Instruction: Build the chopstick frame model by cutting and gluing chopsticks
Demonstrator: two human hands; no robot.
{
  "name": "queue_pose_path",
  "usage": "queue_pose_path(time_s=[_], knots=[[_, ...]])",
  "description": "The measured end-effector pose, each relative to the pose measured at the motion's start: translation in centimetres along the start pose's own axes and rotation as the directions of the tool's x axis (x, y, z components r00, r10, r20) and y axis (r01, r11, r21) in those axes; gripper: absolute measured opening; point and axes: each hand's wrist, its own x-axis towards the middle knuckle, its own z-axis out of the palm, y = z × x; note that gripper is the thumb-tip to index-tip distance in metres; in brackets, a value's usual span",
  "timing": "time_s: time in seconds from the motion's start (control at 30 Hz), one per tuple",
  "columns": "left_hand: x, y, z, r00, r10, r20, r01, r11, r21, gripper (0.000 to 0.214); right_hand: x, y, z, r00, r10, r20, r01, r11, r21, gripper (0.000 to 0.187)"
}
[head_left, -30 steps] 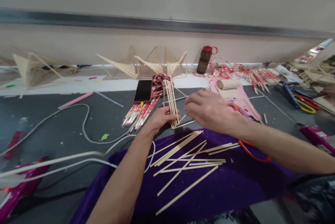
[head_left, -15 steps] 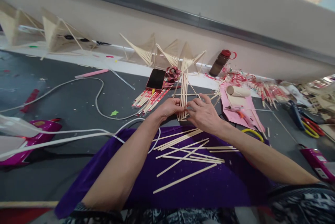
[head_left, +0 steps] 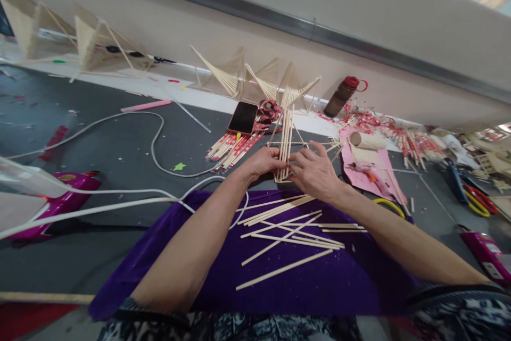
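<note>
My left hand [head_left: 264,163] and my right hand [head_left: 315,172] both pinch a flat bundle of thin wooden sticks [head_left: 286,139] that stands upright from the dark floor, with crossing sticks behind it. Each hand's fingers are closed on the bundle's lower part, one from each side. Just below the hands, several loose wooden sticks [head_left: 287,232] lie scattered on a purple cloth [head_left: 223,272] over my lap.
A phone [head_left: 243,117] and wrapped chopsticks [head_left: 233,148] lie left of the bundle. Finished stick fans [head_left: 259,77] line the wall beside a red-capped bottle [head_left: 339,97]. Pink paper with a roll [head_left: 365,141] and scissors [head_left: 471,192] lie right. White cables [head_left: 120,202] and a pink glue gun [head_left: 59,200] lie left.
My right hand came in from the right and closed on the stick bundle beside my left hand. The view tilted and shifted; in the last half second the hands barely moved.
</note>
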Motion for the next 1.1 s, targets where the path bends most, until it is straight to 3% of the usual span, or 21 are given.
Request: queue_pose_path(time_s=[1.1], knots=[[0.18,-0.11,-0.02,1.0,0.007,0.001,-0.007,1.0,0.017,0.021,0.16,-0.3,0.13,0.999,0.044,-0.024,-0.044,0.999,-0.007,0.018]])
